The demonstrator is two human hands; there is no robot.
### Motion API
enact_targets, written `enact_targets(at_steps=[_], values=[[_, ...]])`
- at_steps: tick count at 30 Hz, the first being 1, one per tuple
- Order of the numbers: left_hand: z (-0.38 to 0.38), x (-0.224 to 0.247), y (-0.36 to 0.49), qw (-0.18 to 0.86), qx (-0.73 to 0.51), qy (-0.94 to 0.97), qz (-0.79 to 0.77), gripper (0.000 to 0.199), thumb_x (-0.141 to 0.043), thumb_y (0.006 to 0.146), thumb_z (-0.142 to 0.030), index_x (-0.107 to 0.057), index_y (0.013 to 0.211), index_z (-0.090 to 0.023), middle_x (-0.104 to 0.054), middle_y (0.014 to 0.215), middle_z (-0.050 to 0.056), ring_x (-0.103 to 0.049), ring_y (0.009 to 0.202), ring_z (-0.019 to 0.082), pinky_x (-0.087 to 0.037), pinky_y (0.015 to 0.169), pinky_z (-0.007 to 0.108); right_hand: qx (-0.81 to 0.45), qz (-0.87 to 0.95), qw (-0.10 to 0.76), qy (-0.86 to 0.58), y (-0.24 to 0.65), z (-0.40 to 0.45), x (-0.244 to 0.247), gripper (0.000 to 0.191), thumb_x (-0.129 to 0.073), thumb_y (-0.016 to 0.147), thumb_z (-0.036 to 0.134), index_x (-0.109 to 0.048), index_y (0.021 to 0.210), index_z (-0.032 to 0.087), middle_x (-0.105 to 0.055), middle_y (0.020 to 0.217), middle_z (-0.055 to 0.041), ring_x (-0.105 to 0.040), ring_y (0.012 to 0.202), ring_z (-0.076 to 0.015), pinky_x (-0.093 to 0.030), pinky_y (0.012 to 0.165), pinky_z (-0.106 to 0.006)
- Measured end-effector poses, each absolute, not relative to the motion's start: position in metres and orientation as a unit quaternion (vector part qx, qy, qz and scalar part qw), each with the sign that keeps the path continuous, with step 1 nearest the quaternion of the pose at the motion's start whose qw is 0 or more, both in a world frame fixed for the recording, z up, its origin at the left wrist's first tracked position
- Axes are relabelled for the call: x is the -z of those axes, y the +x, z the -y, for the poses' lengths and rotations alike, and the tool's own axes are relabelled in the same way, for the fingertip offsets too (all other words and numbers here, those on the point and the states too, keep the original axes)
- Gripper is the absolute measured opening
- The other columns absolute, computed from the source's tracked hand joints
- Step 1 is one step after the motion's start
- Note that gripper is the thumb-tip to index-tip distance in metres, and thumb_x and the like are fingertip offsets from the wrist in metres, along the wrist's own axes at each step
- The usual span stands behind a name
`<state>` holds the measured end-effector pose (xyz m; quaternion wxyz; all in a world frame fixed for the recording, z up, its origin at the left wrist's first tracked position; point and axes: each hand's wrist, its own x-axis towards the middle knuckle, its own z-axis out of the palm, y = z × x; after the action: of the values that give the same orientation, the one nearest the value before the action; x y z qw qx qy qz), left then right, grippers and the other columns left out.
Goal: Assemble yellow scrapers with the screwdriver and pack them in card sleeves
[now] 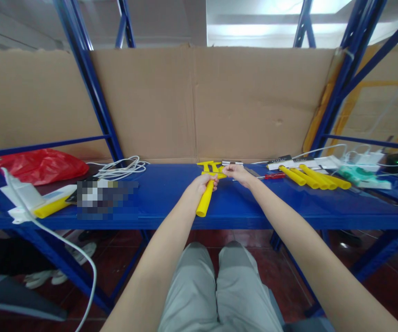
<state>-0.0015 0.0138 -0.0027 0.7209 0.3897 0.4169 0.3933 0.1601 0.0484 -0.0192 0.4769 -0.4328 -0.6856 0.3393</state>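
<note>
On the blue table, my left hand point(207, 182) is wrapped round a yellow handle piece point(204, 201), whose tube end points towards me. Its flat head lies just beyond my fingers. My right hand point(235, 172) is pinched at the right side of that head; anything between its fingertips is too small to make out. More yellow pieces point(210, 165) lie directly behind the hands. A small metallic item point(232, 163) rests behind my right hand, and a red-handled screwdriver point(274, 176) lies to its right.
Several yellow tubes point(309, 177) lie at the right beside power strips point(289, 163) and cables. At the left are a red plastic bag point(43, 167), coiled white cable point(125, 169) and another yellow tube point(52, 207). A cardboard panel point(143, 106) stands along the back.
</note>
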Motion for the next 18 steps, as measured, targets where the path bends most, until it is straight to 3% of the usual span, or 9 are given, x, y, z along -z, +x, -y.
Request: enact_targets(at_steps=[7,18], values=[[-0.0128,0.0018,0.0007,0.720,-0.389,0.389,-0.423,0.019,-0.038,0.085,-0.002,-0.049,0.076,-0.014,-0.044,0.046,-0.005,-0.037,0.032,0.005,-0.033,0.037,0.014,-0.345,0.700,0.459,-0.424,0.1611,-0.0494,0.0222,0.018,-0.068,0.061,0.032,-0.059,0.064,0.017,-0.056,0.065,0.0031,-0.049,0.066,-0.0116,-0.039,0.068,-0.027],[-0.0064,-0.0024,0.0037,0.693,-0.393,0.411,-0.444,0.025,-0.036,0.087,-0.003,-0.048,0.068,-0.014,-0.042,0.043,-0.004,-0.036,0.032,0.005,-0.032,0.036,0.014,-0.375,0.671,0.463,-0.442,0.1588,-0.0469,0.0226,0.011,-0.065,0.067,0.025,-0.056,0.066,0.018,-0.057,0.070,0.0021,-0.051,0.068,-0.0106,-0.042,0.066,-0.024]])
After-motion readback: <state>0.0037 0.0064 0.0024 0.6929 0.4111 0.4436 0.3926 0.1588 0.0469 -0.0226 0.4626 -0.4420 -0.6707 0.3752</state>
